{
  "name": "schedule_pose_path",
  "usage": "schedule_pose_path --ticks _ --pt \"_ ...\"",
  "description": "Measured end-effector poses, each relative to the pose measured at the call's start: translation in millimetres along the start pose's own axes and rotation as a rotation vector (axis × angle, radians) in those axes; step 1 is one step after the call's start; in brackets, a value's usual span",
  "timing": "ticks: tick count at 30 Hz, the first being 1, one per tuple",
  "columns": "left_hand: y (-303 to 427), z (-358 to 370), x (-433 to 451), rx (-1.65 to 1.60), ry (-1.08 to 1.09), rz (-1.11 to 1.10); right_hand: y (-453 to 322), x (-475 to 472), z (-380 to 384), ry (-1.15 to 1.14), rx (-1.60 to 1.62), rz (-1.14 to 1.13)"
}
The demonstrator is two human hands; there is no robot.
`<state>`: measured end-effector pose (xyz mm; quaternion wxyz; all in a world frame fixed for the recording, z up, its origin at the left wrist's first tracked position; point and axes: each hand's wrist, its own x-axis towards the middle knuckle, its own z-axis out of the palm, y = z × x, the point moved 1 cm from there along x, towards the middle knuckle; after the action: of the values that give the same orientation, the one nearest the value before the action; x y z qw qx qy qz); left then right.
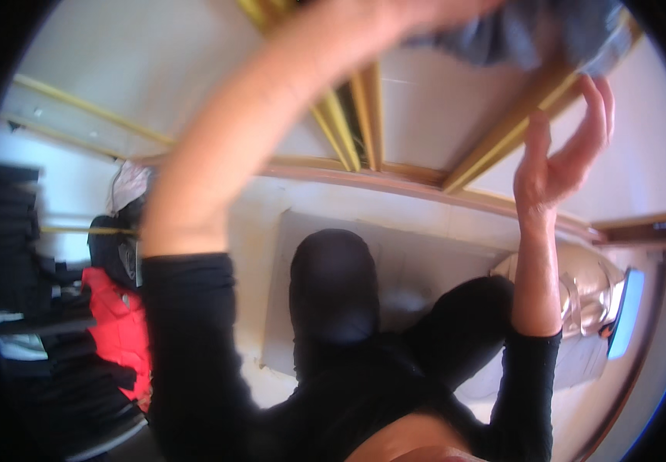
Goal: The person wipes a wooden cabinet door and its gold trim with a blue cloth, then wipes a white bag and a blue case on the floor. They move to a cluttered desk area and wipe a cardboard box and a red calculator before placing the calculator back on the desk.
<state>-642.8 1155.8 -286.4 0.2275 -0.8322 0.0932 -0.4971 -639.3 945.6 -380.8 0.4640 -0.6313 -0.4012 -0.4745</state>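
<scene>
My left arm, bare below a pushed-up black sleeve, reaches across the top of the view. My left hand point(454, 8) is blurred and mostly cut off by the top edge. Beside it, at the upper right, hangs a bunched grey-blue cloth point(518, 37), also blurred. Whether the left fingers grip this cloth cannot be made out. My right hand point(561, 153) is raised below the cloth, thumb and fingers apart, with nothing in the palm. Its fingertips come close to the cloth's lower edge; contact is unclear.
Pale panels with yellowish wooden frames point(506, 138) stand in front of me. A grey sheet point(425, 248) lies by my bent knees. At right are a shiny gold bag point(593, 289) and a flat blue object point(626, 315). Dark clothes point(12, 242) and a red garment point(116, 329) fill the left.
</scene>
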Motion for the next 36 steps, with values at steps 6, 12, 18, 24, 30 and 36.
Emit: schedule_pose_path --ticks 6,12,18,24,30,36 --pt "77 3 -210 -0.079 0.125 -0.490 -32 -5 30 -0.142 0.044 -0.018" --pt "30 30 -214 -0.174 0.321 -0.742 -58 -9 79 -0.254 0.092 -0.069" --pt "-7 55 -271 -0.406 0.437 -1.083 -75 -10 127 -0.256 0.131 -0.112" --pt "28 76 -374 -0.428 0.386 -1.771 -90 -19 161 -0.275 0.013 -0.207" --pt "62 78 -391 -0.463 0.401 -2.170 -98 -17 170 -0.250 -0.014 -0.242" --pt "26 31 -292 -0.302 0.201 -1.470 -123 -7 179 -0.110 0.066 -0.297"
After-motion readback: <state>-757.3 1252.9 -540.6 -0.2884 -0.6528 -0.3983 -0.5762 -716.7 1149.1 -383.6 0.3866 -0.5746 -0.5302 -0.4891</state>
